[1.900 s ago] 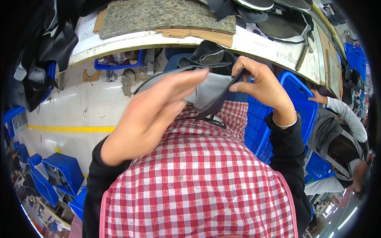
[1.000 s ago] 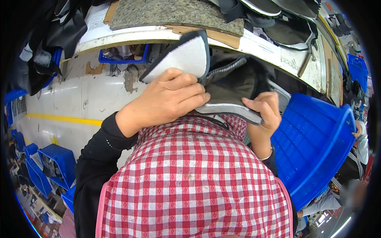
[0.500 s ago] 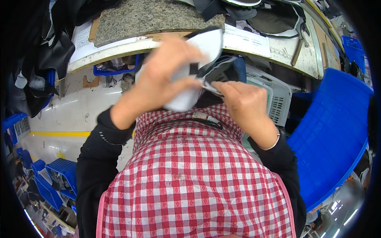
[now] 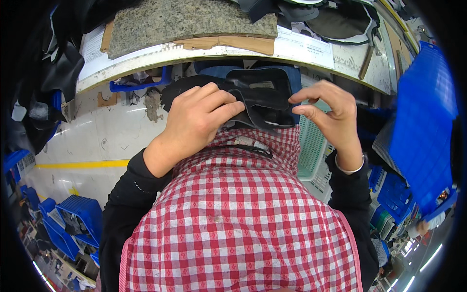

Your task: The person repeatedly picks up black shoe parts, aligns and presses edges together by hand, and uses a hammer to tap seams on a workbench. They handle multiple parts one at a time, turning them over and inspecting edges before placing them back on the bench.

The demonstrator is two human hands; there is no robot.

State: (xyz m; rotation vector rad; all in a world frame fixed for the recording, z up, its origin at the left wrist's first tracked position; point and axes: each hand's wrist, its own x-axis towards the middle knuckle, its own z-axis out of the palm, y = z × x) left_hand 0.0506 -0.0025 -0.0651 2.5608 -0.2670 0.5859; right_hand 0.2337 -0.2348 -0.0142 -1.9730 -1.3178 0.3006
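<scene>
Crosswise, long axis left to right, the black piece [image 4: 262, 97], left hand [image 4: 194, 117] clasping it, right hand [image 4: 333, 109] loosely parted alongside.

Floppy black leather-look piece [image 4: 265, 100], folded over itself
It's kinda bunched into loose layers, curvy edges, bit of shine, small pale patch showing inside the upper fold. Sitting right at the far end of a red-and-white checked cloth apron [image 4: 238, 209].

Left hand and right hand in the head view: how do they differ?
The left hand bends its fingers over the black piece; the right hand has thumb and index finger parted near its right edge.
The right hand has a pale band at the wrist; the left hand shows none.
Both are bare, with black sleeves.
</scene>
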